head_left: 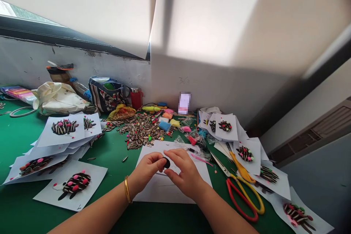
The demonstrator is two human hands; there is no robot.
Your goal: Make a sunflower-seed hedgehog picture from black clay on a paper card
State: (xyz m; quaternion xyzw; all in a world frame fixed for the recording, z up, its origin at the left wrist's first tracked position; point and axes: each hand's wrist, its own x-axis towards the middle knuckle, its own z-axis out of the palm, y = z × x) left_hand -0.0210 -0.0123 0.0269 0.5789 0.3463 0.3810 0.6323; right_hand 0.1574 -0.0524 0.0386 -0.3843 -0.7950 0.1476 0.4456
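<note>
Over the white sheet of paper [175, 186], my left hand [149, 164] pinches a small black round piece [166, 162] that looks like modelling clay. A gold bangle [127, 189] circles the left wrist. My right hand [184, 170] is close to the right of the black piece, its fingers and thumb spread apart. Whether a right fingertip touches the piece cannot be made out. Beyond the hands lies a loose heap of striped sunflower seeds [142, 128]. Coloured clay packets, among them a blue one [164, 126] and a yellow one [174, 123], sit at its right edge.
Cards with seed-and-clay hedgehogs pile up on the left [61, 129] and right [246, 153]. Large red-and-yellow scissors [241, 193] lie right of the paper. A red flask [136, 98], striped bag [106, 95] and cloth bag [59, 98] line the wall. A phone [184, 103] leans there.
</note>
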